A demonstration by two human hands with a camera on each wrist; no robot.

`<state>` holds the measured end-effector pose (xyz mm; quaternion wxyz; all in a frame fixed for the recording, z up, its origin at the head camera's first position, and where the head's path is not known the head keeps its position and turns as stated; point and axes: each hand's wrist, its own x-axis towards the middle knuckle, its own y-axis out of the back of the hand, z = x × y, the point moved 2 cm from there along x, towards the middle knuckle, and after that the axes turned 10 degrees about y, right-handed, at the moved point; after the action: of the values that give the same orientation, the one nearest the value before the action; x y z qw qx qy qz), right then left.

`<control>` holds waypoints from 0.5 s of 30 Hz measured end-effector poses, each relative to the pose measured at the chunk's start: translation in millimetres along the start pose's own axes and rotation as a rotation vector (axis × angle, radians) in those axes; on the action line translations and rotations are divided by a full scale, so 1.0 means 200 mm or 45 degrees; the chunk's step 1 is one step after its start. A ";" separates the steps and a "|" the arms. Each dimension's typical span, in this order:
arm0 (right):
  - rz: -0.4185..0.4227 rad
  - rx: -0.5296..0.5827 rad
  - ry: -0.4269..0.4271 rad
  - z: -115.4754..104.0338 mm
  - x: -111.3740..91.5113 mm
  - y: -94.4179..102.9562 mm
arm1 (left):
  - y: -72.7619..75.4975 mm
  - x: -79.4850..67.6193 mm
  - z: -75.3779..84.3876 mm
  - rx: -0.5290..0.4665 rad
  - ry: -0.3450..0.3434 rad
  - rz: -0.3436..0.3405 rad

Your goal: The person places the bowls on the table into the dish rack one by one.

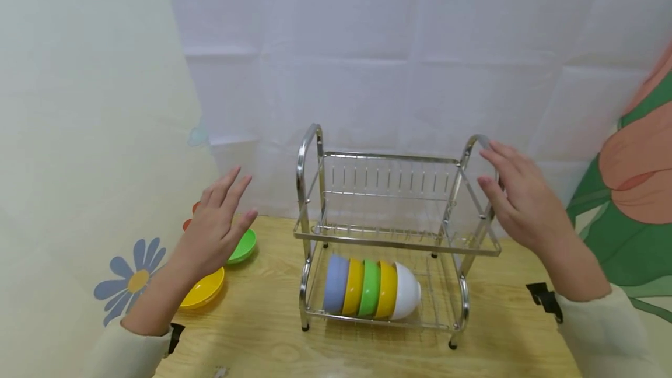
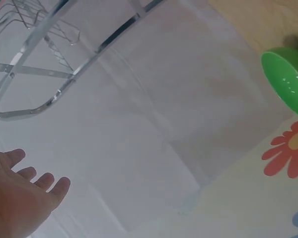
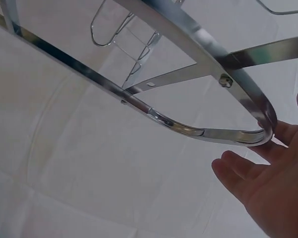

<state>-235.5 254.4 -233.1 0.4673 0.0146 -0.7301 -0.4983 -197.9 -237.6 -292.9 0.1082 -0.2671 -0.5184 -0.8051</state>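
A two-tier chrome dish rack [image 1: 367, 242] stands on the wooden table. Several bowls, blue, yellow, green and white [image 1: 406, 291], rest on their sides in a row on its lower tier, while the upper tier holds nothing. My left hand [image 1: 212, 232] is in the air left of the rack, fingers spread and holding nothing. Beside the rack's right upper bend is my right hand [image 1: 525, 200], its fingers loosely extended. In the right wrist view the fingers of that hand [image 3: 273, 173] overlap the bent tube [image 3: 248, 136]; whether they touch it I cannot tell.
Left of the rack, partly behind my left arm, are a green bowl [image 1: 242, 248] and a yellow bowl [image 1: 203, 290] on the table [image 1: 262, 331]. A pale cloth [image 1: 367, 63] hangs behind the rack. Flower-patterned cloth [image 1: 79, 162] is at the left, with more at the right.
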 end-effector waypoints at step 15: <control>-0.044 0.007 -0.067 0.08 0.02 -0.06 | -0.01 -0.20 -0.28 0.006 0.172 -0.149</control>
<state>-253.8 258.8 -240.0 0.4393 0.0153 -0.7433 -0.5043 -184.1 -289.9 -333.7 0.0964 -0.1814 -0.5267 -0.8249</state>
